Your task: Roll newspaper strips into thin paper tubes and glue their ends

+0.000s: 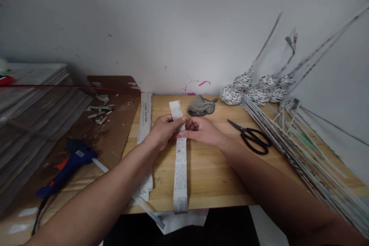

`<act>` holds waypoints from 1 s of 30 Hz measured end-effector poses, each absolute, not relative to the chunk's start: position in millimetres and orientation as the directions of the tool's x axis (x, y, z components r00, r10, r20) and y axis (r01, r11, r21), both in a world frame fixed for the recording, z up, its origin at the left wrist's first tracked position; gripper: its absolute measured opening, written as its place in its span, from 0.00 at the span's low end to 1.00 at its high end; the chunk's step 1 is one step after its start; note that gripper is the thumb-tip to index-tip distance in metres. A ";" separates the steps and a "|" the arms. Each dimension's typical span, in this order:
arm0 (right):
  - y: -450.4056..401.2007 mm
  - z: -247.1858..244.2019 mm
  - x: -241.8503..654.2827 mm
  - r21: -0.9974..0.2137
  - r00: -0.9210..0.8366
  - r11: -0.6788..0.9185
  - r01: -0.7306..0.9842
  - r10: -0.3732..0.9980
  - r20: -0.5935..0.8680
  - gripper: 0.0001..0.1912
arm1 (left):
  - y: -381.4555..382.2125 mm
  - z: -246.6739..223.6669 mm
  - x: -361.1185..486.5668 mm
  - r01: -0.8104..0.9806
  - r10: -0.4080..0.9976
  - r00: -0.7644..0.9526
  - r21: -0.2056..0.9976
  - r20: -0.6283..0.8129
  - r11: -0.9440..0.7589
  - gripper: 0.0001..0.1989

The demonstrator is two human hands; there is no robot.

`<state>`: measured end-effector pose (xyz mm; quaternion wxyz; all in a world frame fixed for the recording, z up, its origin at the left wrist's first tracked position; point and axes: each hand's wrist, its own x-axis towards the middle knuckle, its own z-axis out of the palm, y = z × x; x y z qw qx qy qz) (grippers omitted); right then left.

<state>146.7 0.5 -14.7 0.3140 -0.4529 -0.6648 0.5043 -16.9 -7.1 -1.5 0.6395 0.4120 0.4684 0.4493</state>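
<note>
A long strip of newspaper [180, 165] runs from above my hands down over the table's front edge. My left hand [166, 130] pinches the strip near its upper end, thumb on top. From the other side my right hand [200, 132] grips it just below, with its thumb over the paper and its fingers curled. Left of the strip, partly behind my left forearm, lies a stack of folded newspaper strips [146, 123]. Just beyond my hands is a crumpled grey cloth [201, 105]. Black-handled scissors [253, 137] lie to the right with their blades slightly apart.
A blue glue gun [67, 169] with a glue stick lies on brown cardboard [115, 123] at left, near paper scraps [100, 111]. Piled newspapers [34, 115] stand far left. Woven paper gourds [232, 94] and a bundle of rolled paper sticks [291, 157] occupy the right.
</note>
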 end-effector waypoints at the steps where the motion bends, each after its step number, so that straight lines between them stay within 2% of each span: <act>1: -0.3 -14.4 145.7 -0.954 -0.409 0.087 0.288 0.912 -0.040 0.18 | -6.9 -1.2 -17.2 -0.179 0.963 0.158 0.953 -0.217 0.244 0.17; 7: -1.3 -7.7 142.1 -0.972 -0.465 -0.027 0.232 0.875 -0.135 0.14 | -0.7 -2.0 -24.9 -0.120 0.956 0.138 0.954 -0.258 0.275 0.15; 9: -2.0 -11.5 141.6 -0.956 -0.433 0.023 0.292 0.894 -0.111 0.14 | 2.0 -1.7 -27.7 -0.151 0.950 0.135 0.942 -0.282 0.301 0.15; 12: -4.8 -23.0 139.7 -0.903 -0.403 0.174 0.392 0.915 0.001 0.14 | 4.0 1.0 -30.3 -0.217 0.938 0.161 0.917 -0.305 0.336 0.15; 16: -6.8 -30.0 139.3 -0.886 -0.425 0.245 0.394 0.903 0.061 0.14 | 3.2 3.8 -30.7 -0.305 0.915 0.225 0.868 -0.335 0.393 0.10; 18: -4.6 -25.5 143.3 -0.905 -0.472 0.209 0.369 0.881 0.011 0.14 | 2.5 2.9 -30.0 -0.330 0.920 0.222 0.863 -0.324 0.384 0.07; 21: 1.9 -13.8 153.1 -0.937 -0.595 0.084 0.338 0.791 -0.144 0.14 | 1.1 -0.5 -28.2 -0.314 0.929 0.221 0.881 -0.296 0.355 0.08; 23: 6.3 -7.5 158.0 -0.956 -0.585 0.011 0.295 0.793 -0.172 0.14 | -0.4 -2.0 -26.7 -0.281 0.931 0.232 0.896 -0.283 0.342 0.10; 25: 9.0 -4.2 158.8 -0.980 -0.487 0.010 0.198 0.869 -0.090 0.14 | -2.7 -2.0 -24.9 -0.236 0.929 0.248 0.913 -0.274 0.332 0.12; 27: 9.0 -3.1 155.8 -0.992 -0.355 0.075 0.102 0.934 0.034 0.14 | -5.7 -1.1 -22.6 -0.185 0.931 0.252 0.931 -0.264 0.314 0.13; 30: 5.0 -2.7 148.9 -0.988 -0.252 0.147 0.054 0.959 0.129 0.14 | -10.6 -0.2 -18.9 -0.113 0.935 0.256 0.953 -0.246 0.282 0.14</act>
